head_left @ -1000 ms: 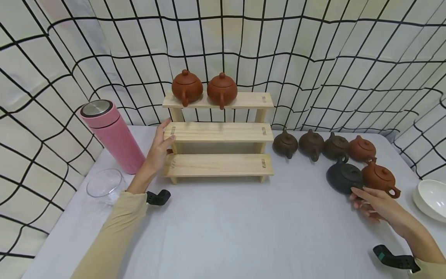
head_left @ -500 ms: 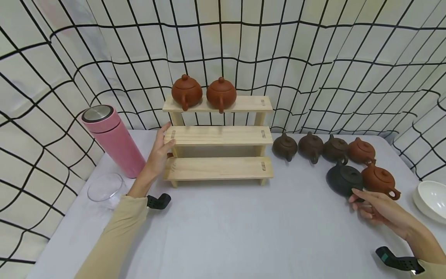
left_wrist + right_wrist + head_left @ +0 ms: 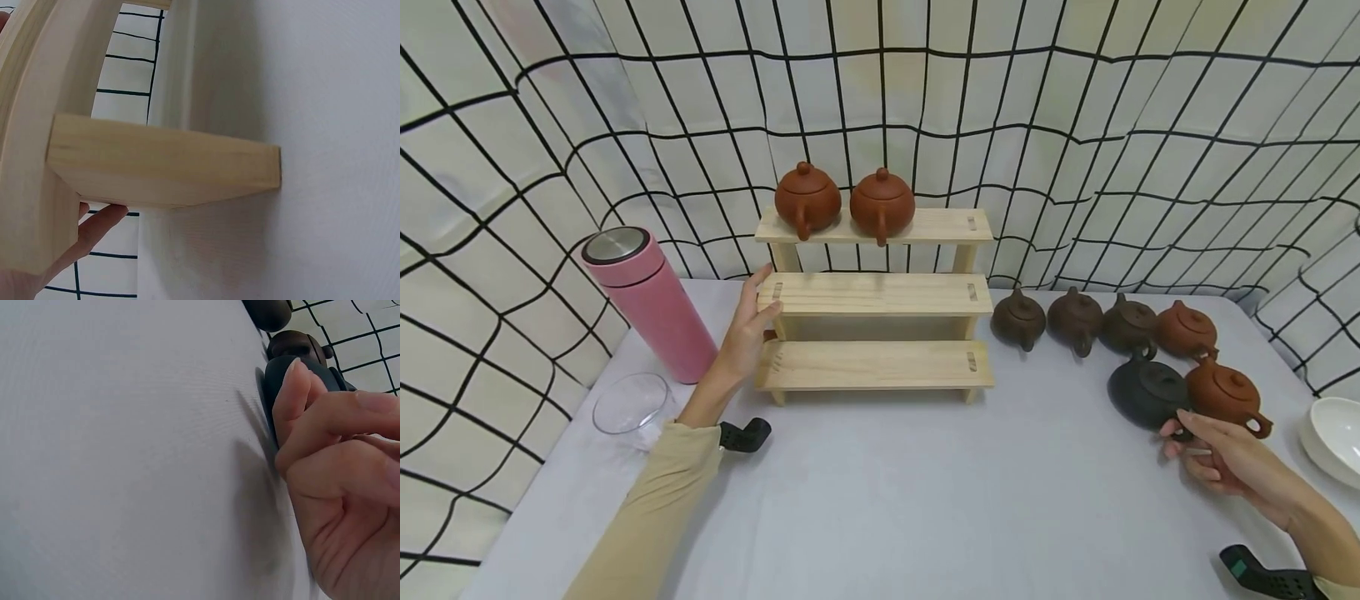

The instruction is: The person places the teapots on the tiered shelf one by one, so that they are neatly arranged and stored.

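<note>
My left hand [image 3: 741, 337] grips the left end of a three-tier wooden display rack [image 3: 876, 293] at its middle shelf. In the left wrist view, fingers [image 3: 103, 228] reach behind one of the rack's uprights [image 3: 162, 159]. On the right, my right hand [image 3: 1240, 458] pinches the handle of a black teapot [image 3: 1138, 387], which stands upright on the table. The right wrist view shows the curled fingers [image 3: 337, 431] hiding most of that teapot. Two reddish-brown teapots, one at the left end [image 3: 807, 200] and one beside it [image 3: 882, 202], sit on the top shelf.
Behind the black teapot stand several brown teapots [image 3: 1075, 318], with an orange-brown teapot [image 3: 1225, 387] close at its right. A white bowl [image 3: 1333, 437] is at the right edge. Left of the rack are a pink thermos [image 3: 658, 308] and a clear glass bowl [image 3: 632, 404]. Black netting encloses the table.
The right fingers have closed further round the black teapot's handle. The left hand keeps its hold on the rack, and the head view has shifted slightly.
</note>
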Demonstrator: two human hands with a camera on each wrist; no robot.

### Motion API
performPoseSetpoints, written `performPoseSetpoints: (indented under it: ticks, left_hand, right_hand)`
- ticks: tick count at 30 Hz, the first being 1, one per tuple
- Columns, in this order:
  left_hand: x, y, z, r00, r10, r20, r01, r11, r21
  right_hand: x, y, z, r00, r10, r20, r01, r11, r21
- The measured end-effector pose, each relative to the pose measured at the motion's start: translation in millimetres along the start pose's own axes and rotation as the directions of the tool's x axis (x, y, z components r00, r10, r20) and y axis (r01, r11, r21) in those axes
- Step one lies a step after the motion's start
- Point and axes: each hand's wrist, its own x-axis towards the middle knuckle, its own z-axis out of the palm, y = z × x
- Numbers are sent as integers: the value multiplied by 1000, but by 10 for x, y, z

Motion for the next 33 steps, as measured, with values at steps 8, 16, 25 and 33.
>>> performPoseSetpoints:
  ticks: [8,16,25,33]
  left_hand:
    - [-7,-14,21,1000,1,8,-1,1000,-22]
    - [11,-26,8,1000,3,-2,-3,1000,21]
    - [-3,-22,-10,1000,-7,4,7,1000,15]
    - [-13,2,2,1000,15,5,-15,1000,13]
  right_hand:
    - [-30,26,77,992,-25,-121,20,999,-41]
    - [-59,-58,79,991,15,-131,-12,1000,25]
    - [-148,-288,222,977,-160,-142,179,974,135]
    - [-88,-750,477,920,-360,-153,380,915,137]
